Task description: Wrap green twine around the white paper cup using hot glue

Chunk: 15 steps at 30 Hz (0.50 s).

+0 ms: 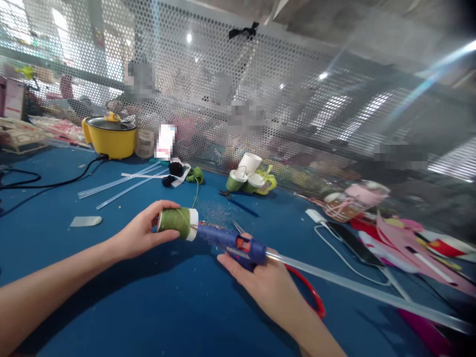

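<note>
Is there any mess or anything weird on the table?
Yes, a little mess: tiny pale specks are scattered on the blue table, just beyond the tip of the glue gun. They look odd because they're loose, like crumbs or glitter, but I can't tell what they are.

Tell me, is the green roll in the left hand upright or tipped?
Tipped: the green roll lies sideways in the left hand, white end toward the glue gun.

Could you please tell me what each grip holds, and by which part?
Left grip: the green cylinder, by its yarn-covered sides. Right grip: the blue glue gun, apparently by its hidden handle.
</note>
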### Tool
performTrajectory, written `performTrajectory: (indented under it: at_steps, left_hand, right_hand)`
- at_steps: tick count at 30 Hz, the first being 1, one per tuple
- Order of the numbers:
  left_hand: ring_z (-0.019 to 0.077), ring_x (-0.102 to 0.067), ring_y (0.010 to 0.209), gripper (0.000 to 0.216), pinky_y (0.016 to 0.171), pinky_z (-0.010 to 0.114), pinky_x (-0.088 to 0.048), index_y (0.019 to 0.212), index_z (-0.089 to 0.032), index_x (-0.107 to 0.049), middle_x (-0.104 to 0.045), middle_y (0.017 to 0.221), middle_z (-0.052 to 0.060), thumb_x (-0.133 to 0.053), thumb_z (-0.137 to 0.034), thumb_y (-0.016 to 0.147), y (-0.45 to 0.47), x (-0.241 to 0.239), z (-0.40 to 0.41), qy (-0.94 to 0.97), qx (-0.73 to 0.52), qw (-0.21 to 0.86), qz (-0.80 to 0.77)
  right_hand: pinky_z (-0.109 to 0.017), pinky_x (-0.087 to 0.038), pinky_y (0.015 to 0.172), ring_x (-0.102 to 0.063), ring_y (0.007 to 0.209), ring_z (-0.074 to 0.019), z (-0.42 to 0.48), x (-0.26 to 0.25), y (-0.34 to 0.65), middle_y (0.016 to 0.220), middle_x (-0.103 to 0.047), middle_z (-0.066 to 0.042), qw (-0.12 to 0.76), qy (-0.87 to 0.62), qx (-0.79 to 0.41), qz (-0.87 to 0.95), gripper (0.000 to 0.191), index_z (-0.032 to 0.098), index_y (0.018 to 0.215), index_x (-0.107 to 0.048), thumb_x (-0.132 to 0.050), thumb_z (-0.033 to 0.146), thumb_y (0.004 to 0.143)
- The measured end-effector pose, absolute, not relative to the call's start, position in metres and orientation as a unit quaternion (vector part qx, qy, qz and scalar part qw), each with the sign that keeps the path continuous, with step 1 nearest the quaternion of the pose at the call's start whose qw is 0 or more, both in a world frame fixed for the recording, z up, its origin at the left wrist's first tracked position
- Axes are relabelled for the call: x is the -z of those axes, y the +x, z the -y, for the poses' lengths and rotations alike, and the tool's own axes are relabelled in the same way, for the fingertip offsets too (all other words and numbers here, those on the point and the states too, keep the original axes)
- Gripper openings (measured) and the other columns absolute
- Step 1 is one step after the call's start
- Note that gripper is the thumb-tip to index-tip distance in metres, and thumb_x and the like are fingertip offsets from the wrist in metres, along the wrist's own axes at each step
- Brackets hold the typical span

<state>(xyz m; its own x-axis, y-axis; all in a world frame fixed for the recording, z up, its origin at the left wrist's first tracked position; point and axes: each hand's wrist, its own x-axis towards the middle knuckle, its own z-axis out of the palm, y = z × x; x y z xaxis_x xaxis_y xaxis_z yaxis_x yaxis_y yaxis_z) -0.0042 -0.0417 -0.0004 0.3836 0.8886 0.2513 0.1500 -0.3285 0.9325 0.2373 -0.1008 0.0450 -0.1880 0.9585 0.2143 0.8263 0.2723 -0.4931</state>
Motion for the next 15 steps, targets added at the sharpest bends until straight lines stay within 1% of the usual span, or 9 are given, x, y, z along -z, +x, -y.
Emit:
performTrajectory:
  at_steps: [1,3,6,10,12,15]
  left_hand:
    - [0.0211,-0.058,0.088,0.044,0.08,0.039,-0.047,0.112,-0.021,-0.043,-0.06,0.097,0.004,-0.062,-0.029,0.073,-0.004,-0.0002,0.0419,0.7,-0.413,0.448,-0.372]
    - [0.0213,-0.059,0.088,0.045,0.079,0.039,-0.048,0.112,-0.021,-0.044,-0.061,0.096,0.004,-0.062,-0.03,0.072,-0.0037,-0.0011,0.0424,0.697,-0.412,0.45,-0.377]
    - [0.0215,-0.059,0.089,0.046,0.079,0.038,-0.048,0.112,-0.02,-0.045,-0.061,0.096,0.005,-0.063,-0.031,0.071,-0.0035,-0.0012,0.0423,0.692,-0.419,0.451,-0.377]
    - [0.0215,-0.059,0.087,0.046,0.079,0.038,-0.048,0.112,-0.02,-0.045,-0.061,0.095,0.005,-0.063,-0.032,0.072,-0.0037,0.0004,0.0411,0.695,-0.424,0.439,-0.379]
    - [0.0214,-0.059,0.087,0.046,0.079,0.039,-0.048,0.113,-0.02,-0.045,-0.061,0.096,0.005,-0.063,-0.032,0.072,-0.004,0.0012,0.0406,0.7,-0.422,0.431,-0.382]
    - [0.0213,-0.059,0.088,0.045,0.079,0.039,-0.048,0.112,-0.021,-0.045,-0.061,0.097,0.005,-0.062,-0.033,0.072,-0.0043,0.0015,0.0404,0.706,-0.419,0.422,-0.385]
  right_hand:
    - [-0.041,-0.043,0.085,-0.059,0.091,-0.025,0.1008,-0.0443,0.2371,0.096,-0.066,-0.004,0.241,-0.59,-0.127,0.76,0.028,0.026,0.092,-0.062,-0.054,0.048,0.077]
    - [-0.041,-0.043,0.086,-0.058,0.094,-0.0259,0.1013,-0.0451,0.2362,0.098,-0.066,-0.004,0.234,-0.598,-0.126,0.756,0.031,0.025,0.095,-0.062,-0.053,0.049,0.077]
    - [-0.038,-0.046,0.08,-0.061,0.086,-0.0241,0.1023,-0.0494,0.2345,0.091,-0.068,-0.004,0.235,-0.599,-0.143,0.752,0.031,0.025,0.095,-0.063,-0.053,0.049,0.078]
    - [-0.036,-0.048,0.074,-0.062,0.076,-0.0219,0.1029,-0.0514,0.2343,0.083,-0.069,-0.002,0.241,-0.601,-0.149,0.747,0.028,0.025,0.089,-0.063,-0.054,0.048,0.078]
    - [-0.035,-0.048,0.075,-0.062,0.076,-0.0214,0.1025,-0.05,0.2351,0.082,-0.069,-0.001,0.242,-0.599,-0.146,0.749,0.027,0.025,0.087,-0.063,-0.054,0.048,0.077]
    - [-0.036,-0.047,0.078,-0.062,0.082,-0.0229,0.1018,-0.0484,0.2355,0.085,-0.069,-0.002,0.242,-0.596,-0.129,0.754,0.028,0.024,0.088,-0.063,-0.055,0.048,0.077]
